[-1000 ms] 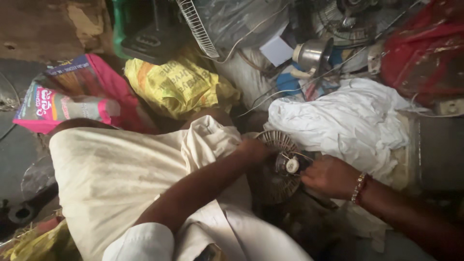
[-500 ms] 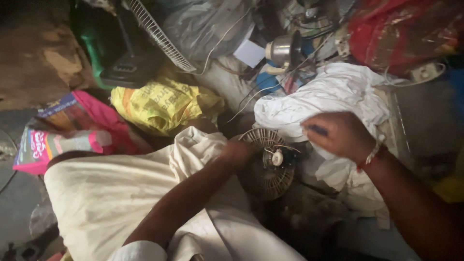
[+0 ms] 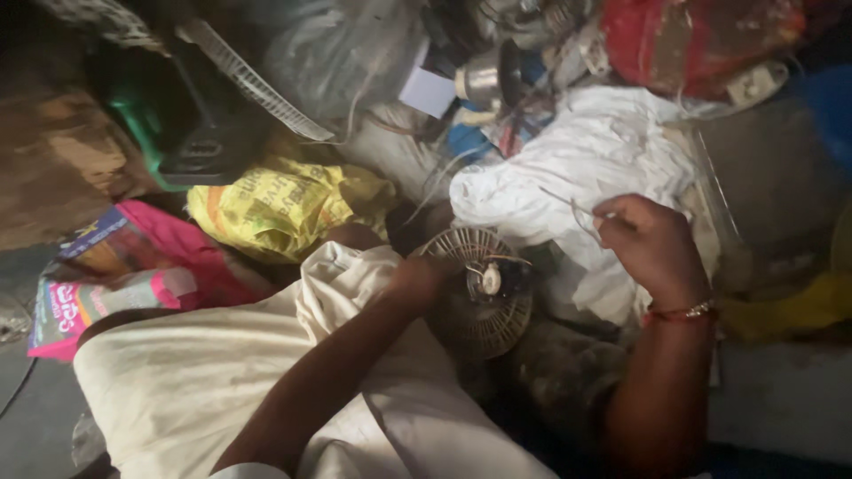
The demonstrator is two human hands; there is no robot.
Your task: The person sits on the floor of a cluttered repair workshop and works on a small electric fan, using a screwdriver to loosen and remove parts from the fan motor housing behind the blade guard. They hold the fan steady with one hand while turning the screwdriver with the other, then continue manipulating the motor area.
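Head view, looking down. Nearest: cream cloth [image 3: 204, 381] draped over the person's lap, filling the lower left.

Left hand [image 3: 417, 279] reaches across the cloth, fingers curled against the left rim of a small round fan motor housing [image 3: 484, 288] with a slotted pale grille; shaft stub points up at its centre. Housing sits just past the edge of the cream cloth, between the two hands.

Right hand [image 3: 652, 244], a bracelet at its wrist, is raised just right of the housing, thumb and fingers pressed together, pinching a thin wire [image 3: 577, 208] that runs up and left over a white cloth [image 3: 586, 151].

Left side: pink packet [image 3: 106, 284], then a yellow bag [image 3: 284, 204].

Farther back: green object [image 3: 142, 124], white fan guard [image 3: 253, 80], metal cup [image 3: 484, 80], red bag [image 3: 701, 40]. Details blurred.
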